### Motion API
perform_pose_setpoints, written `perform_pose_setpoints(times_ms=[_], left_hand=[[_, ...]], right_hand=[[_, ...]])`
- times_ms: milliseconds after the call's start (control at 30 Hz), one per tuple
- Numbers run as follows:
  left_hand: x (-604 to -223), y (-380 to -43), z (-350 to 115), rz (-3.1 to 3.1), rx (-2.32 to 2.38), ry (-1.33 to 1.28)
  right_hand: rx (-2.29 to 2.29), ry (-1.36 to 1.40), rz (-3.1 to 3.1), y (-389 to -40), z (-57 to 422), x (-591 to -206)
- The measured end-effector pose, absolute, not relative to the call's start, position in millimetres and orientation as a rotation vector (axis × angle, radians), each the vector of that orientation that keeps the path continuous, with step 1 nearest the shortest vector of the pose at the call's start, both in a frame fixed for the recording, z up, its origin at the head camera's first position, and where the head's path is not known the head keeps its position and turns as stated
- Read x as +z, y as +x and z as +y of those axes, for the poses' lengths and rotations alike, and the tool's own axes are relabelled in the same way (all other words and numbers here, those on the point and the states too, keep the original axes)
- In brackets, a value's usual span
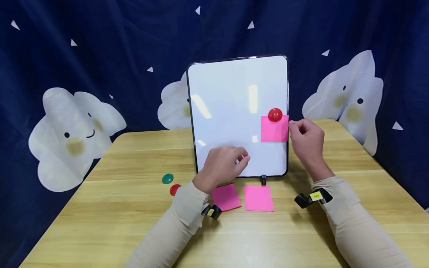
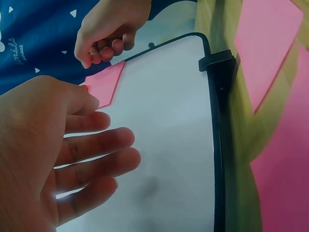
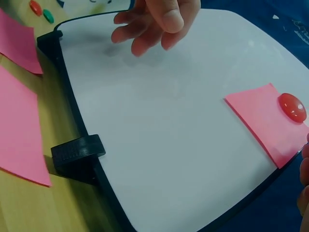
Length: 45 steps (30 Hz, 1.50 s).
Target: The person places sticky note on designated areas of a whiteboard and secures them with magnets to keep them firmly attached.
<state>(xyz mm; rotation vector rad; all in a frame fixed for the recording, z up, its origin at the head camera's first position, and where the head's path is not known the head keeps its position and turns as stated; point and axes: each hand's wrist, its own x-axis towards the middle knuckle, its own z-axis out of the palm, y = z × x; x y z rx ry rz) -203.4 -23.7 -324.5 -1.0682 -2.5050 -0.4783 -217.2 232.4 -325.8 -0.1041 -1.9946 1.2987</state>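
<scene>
A pink sticky note point(image 1: 272, 131) lies against the right side of the upright whiteboard point(image 1: 231, 96), with a round red magnet point(image 1: 275, 115) at its top edge. My right hand point(image 1: 307, 139) is just beside the note's right edge, fingers curled in and nothing visible between them. In front of the board's lower middle hovers my left hand point(image 1: 225, 163); the left wrist view shows its fingers point(image 2: 101, 145) loosely extended and holding nothing. Two more pink notes, the left one point(image 1: 226, 197) partly behind my left wrist and the right one point(image 1: 259, 198), lie on the table.
A green magnet point(image 1: 167, 178) and another red magnet point(image 1: 174, 189) lie on the wooden table point(image 1: 100, 216), left of my left forearm. A black clip-like foot point(image 1: 263, 180) supports the board's lower edge. Behind the table hangs a dark blue curtain point(image 1: 134, 37) with cloud prints.
</scene>
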Motion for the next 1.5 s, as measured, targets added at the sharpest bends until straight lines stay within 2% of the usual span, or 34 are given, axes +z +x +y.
perform_pose_setpoints(times_ms=[567,1300,1500], left_hand=[[-327.5,-195.6,-38.6,-2.604,-0.55,-1.058],[-330.7,-198.9,-90.2,-2.757,-0.755,-1.064],[-323.4,-207.5,-111.0,-2.704,-0.899,-1.016]], right_hand=[[1.18,0.104,-2.196,-196.8,225.1,-327.7],[0.934,0.762,-3.055,-183.9,223.3,-323.5],[0.874,0.848,-3.138,-183.4,220.8,-325.0]])
